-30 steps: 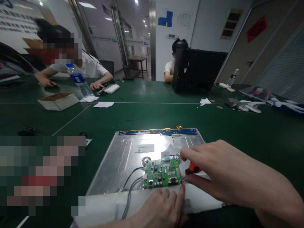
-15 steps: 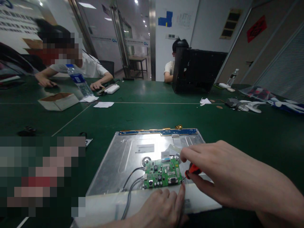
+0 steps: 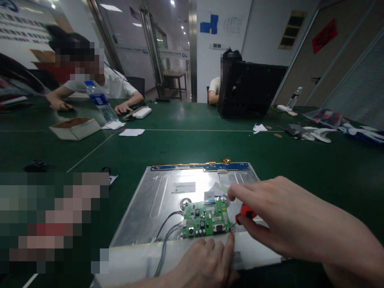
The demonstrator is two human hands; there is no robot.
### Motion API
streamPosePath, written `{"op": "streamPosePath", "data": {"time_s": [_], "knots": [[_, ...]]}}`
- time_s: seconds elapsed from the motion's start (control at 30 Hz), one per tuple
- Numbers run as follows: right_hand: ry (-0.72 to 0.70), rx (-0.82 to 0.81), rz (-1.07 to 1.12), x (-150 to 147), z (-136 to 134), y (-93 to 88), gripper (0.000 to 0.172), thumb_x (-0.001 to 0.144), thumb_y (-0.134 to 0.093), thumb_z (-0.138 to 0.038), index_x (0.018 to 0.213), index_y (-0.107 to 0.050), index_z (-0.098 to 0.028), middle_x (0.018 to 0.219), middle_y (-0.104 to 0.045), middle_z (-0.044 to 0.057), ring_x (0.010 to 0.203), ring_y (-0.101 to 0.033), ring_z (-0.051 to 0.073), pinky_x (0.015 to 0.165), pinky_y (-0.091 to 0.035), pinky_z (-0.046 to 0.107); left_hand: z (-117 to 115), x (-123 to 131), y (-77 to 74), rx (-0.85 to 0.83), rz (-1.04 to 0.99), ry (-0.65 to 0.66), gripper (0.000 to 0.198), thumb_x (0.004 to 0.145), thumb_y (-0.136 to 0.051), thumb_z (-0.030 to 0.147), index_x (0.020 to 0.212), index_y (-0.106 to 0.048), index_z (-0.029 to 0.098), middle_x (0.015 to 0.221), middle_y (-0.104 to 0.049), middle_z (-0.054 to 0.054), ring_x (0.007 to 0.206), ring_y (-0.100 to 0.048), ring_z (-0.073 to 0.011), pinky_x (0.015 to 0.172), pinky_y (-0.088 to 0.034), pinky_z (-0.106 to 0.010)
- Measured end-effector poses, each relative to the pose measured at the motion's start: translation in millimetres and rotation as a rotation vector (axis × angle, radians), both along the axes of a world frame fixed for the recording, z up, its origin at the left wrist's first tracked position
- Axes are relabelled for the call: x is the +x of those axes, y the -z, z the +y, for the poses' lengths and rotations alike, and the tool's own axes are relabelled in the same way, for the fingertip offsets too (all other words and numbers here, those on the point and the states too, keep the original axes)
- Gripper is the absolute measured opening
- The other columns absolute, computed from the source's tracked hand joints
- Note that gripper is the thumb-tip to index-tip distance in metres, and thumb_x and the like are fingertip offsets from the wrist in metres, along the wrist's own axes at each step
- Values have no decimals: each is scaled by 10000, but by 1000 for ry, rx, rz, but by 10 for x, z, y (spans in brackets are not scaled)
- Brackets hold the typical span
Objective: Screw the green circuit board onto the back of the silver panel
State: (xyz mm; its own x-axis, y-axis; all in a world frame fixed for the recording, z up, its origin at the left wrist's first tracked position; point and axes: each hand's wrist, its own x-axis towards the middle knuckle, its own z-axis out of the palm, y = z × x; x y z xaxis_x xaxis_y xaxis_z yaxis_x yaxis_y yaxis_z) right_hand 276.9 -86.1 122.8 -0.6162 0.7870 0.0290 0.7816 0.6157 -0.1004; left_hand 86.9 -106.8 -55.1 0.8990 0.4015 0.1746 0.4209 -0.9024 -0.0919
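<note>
A silver metal panel (image 3: 162, 200) lies flat on the green table in front of me, a blue strip board along its far edge. A small green circuit board (image 3: 205, 224) sits on its near part, with grey wires (image 3: 165, 236) running off to the left. My right hand (image 3: 288, 220) is closed round an orange-handled screwdriver (image 3: 246, 211), whose tip meets the board's right corner. My left hand (image 3: 207, 262) rests on the panel's near edge just below the board, fingers together, one fingertip by the screwdriver tip.
A cardboard box (image 3: 75, 127), water bottle (image 3: 100, 102) and papers (image 3: 131, 132) lie at the far left, where a person leans on the table. Another person sits behind a black monitor (image 3: 250, 89). White parts (image 3: 315, 134) and bags clutter the far right.
The screwdriver handle has shifted slightly in my right fingers. The person behind the black monitor has moved a little. The panel, the board and my left hand have stayed put.
</note>
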Motion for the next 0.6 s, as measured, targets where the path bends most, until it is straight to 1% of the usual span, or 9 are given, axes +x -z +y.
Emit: {"op": "streamPosePath", "data": {"time_s": [0.07, 0.13, 0.23, 0.3, 0.37, 0.43, 0.53, 0.6], "knots": [[-8, -29, 21, 3, -16, -10, 162, 833, -560, -186, 988, -544, -228, 783, -660, -20, 649, -608, 151, 517, -298, 288, -4, -1, 2, 11, -7, -5, 631, 941, -494, 453, 1336, -366, -22, 794, -670, -86, 623, -643, -211, 521, -497, -303], [1, -27, 29, 9, -13, 4, 185, 842, -601, -250, 1018, -547, -237, 784, -665, -25, 652, -619, 157, 517, -302, 287, -6, 0, 2, 13, -9, -8, 615, 939, -497, 453, 1325, -383, -13, 793, -671, -85, 626, -644, -212, 524, -499, -302], [29, 8, 9, 20, 18, 50, 226, 834, -648, -377, 1007, -559, -263, 726, -662, -41, 589, -608, 165, 488, -264, 278, -5, 4, 1, 13, -8, -10, 565, 949, -481, 425, 1307, -407, -6, 801, -675, -88, 644, -649, -218, 529, -501, -303], [38, 31, -15, 24, 38, 73, 179, 851, -628, -397, 960, -565, -270, 673, -646, -48, 545, -588, 164, 477, -231, 274, -3, 5, 0, 13, -7, -8, 558, 953, -472, 414, 1306, -407, -13, 797, -675, -90, 644, -649, -219, 529, -501, -307], [33, 44, -28, 23, 43, 75, 116, 868, -605, -365, 911, -559, -268, 656, -636, -50, 532, -575, 163, 479, -214, 276, 0, 6, -4, 14, -9, -3, 580, 947, -483, 420, 1311, -398, -23, 788, -673, -88, 621, -641, -217, 514, -496, -309], [20, 37, -21, 14, 33, 57, 68, 865, -593, -297, 897, -544, -262, 682, -638, -50, 541, -569, 160, 485, -215, 280, 2, 6, -12, 20, -10, -2, 602, 934, -504, 437, 1307, -402, -24, 778, -672, -83, 602, -634, -214, 503, -491, -309], [17, -5, 7, 2, 4, 13, 94, 841, -573, -207, 902, -520, -255, 748, -646, -47, 593, -574, 159, 503, -249, 283, 2, 6, -29, 30, -4, -4, 588, 932, -507, 441, 1296, -422, -14, 769, -672, -78, 606, -634, -206, 518, -491, -298], [20, -29, 17, 4, -11, -4, 113, 839, -564, -190, 919, -518, -255, 793, -655, -43, 639, -591, 163, 522, -276, 288, 0, 6, -30, 31, -3, -3, 570, 945, -483, 429, 1300, -423, -13, 775, -673, -84, 621, -637, -206, 530, -492, -295]]}}
